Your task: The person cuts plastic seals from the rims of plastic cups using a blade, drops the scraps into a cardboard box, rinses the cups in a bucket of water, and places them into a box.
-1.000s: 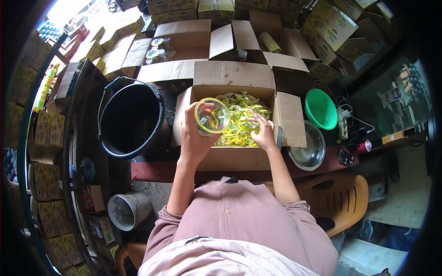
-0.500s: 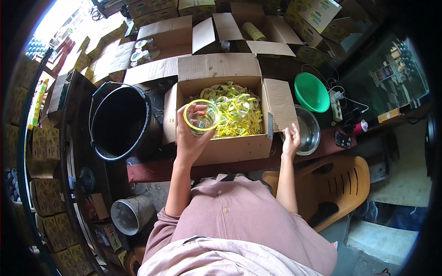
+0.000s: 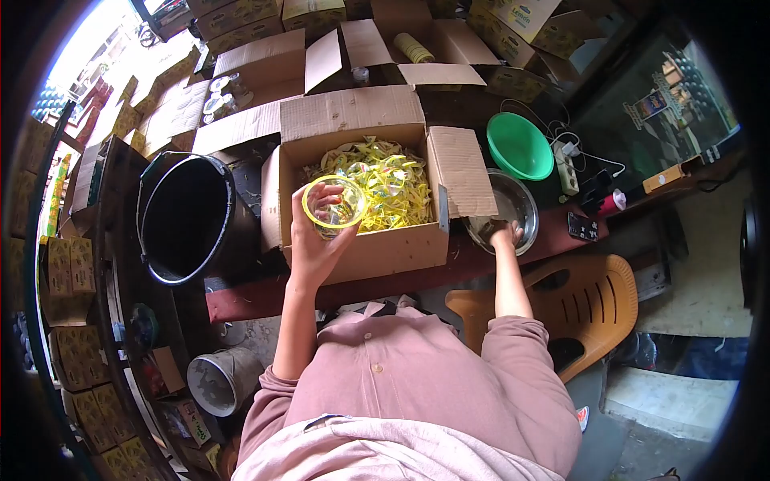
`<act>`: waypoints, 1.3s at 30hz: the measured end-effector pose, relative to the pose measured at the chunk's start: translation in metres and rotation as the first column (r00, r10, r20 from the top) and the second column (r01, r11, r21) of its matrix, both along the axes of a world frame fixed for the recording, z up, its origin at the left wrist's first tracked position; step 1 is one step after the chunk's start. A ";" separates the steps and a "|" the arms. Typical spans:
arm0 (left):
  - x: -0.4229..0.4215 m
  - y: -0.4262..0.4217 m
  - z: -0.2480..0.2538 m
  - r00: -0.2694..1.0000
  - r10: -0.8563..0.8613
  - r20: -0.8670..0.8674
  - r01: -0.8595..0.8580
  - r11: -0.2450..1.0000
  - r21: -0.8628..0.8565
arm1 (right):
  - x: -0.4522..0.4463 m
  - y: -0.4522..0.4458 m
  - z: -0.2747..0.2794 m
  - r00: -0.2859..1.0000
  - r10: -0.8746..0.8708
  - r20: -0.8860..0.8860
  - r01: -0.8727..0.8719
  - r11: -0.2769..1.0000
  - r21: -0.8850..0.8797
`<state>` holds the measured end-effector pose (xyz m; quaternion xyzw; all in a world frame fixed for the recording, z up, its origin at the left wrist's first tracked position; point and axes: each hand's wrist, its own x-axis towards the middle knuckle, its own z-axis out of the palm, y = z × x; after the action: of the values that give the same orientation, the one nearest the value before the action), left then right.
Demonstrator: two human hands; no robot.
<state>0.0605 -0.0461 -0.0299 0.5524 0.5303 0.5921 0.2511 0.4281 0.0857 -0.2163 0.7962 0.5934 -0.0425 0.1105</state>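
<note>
My left hand (image 3: 314, 240) is wrapped round a clear plastic cup (image 3: 335, 205) with a yellow rim. Its mouth is turned up towards me, and fingers show through the wall. The cup is over the near left part of an open cardboard box (image 3: 369, 260). Tangled yellow plastic strips (image 3: 393, 188) fill much of that box. At the near side of a steel bowl (image 3: 525, 210), my right hand (image 3: 505, 234) reaches down with bent fingers. Something greyish brown and soft-looking (image 3: 483, 228) shows beside those fingers; its kind is unclear, and the fingertips are partly hidden.
A black bucket (image 3: 228, 232) stands left of the box. Behind the bowl lies a green basin (image 3: 520, 146), near a power strip (image 3: 566, 170) with cords. Open cartons (image 3: 265, 68) line the back. An orange plastic chair (image 3: 593, 309) is at my right.
My right hand has moved from beside the box flap down into the near side of the steel bowl. The left hand keeps the cup over the box. The whole view has shifted slightly.
</note>
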 end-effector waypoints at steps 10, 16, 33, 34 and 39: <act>0.009 -0.004 -0.004 0.999 0.038 0.020 -0.038 0.999 -0.034 | 0.033 -0.006 0.061 0.974 0.189 -0.123 -0.127 0.912 0.390; 0.008 -0.006 -0.006 0.999 0.023 0.030 -0.022 0.998 -0.051 | 0.011 -0.022 0.052 0.968 0.125 -0.219 -0.011 0.890 0.456; -0.004 -0.006 -0.015 0.963 -0.103 0.247 0.105 0.994 0.002 | -0.113 -0.085 0.066 0.719 0.210 -0.663 0.286 0.779 0.558; -0.005 -0.005 -0.014 0.958 -0.110 0.264 0.111 0.994 0.011 | -0.118 -0.086 0.075 0.743 0.258 -0.617 0.281 0.718 0.638; -0.009 -0.001 -0.006 0.892 -0.165 0.420 0.152 0.986 0.065 | -0.175 -0.092 0.118 0.002 0.455 -0.891 0.076 0.888 0.454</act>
<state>0.0510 -0.0468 -0.0362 0.4558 0.4073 0.6833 0.3992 0.2527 -0.0065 -0.0986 0.4519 0.5998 -0.4512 -0.4822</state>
